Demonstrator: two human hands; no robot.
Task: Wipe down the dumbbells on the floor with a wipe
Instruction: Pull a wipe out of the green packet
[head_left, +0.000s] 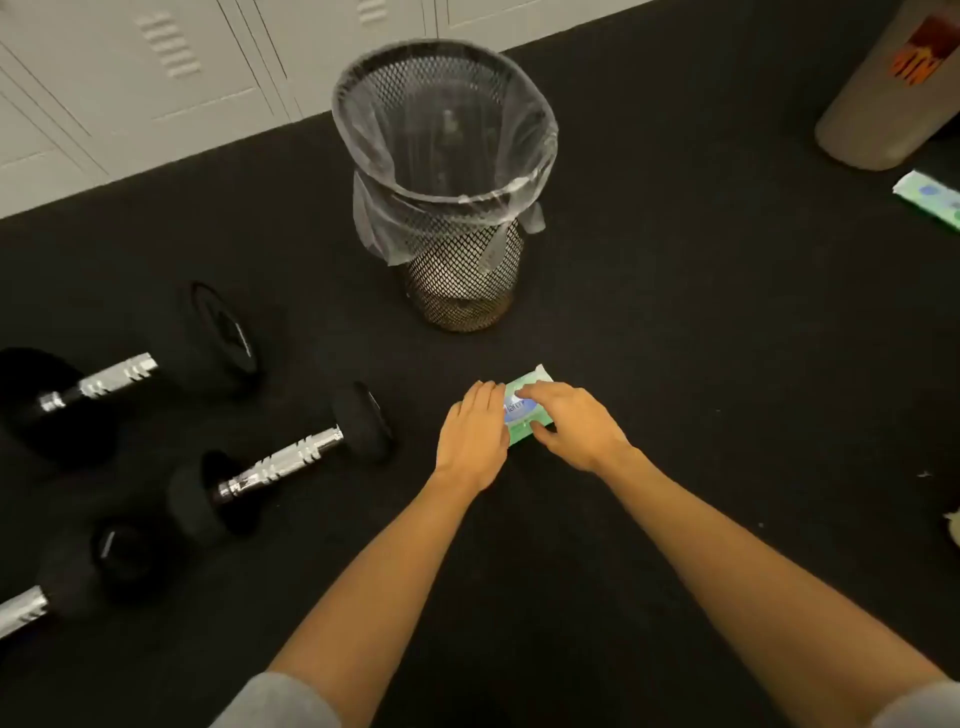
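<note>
Starting at the left, I see three dumbbells on the black floor (675, 312): a large dumbbell (119, 376), a smaller dumbbell (280, 460) nearer centre, and a third dumbbell (62, 582) cut off by the frame edge. Behind stands a mesh bin (452, 171) lined with clear plastic. My left hand (472, 436) lies flat against the wipes pack (522, 410), fingers released, while my right hand (576, 426) grasps the pack. Far right lies another pack (930, 200).

One wide-angle head camera looks steeply down and forward at the black rubber floor (675, 322). White metal lockers (156, 78) lie far left.
</note>
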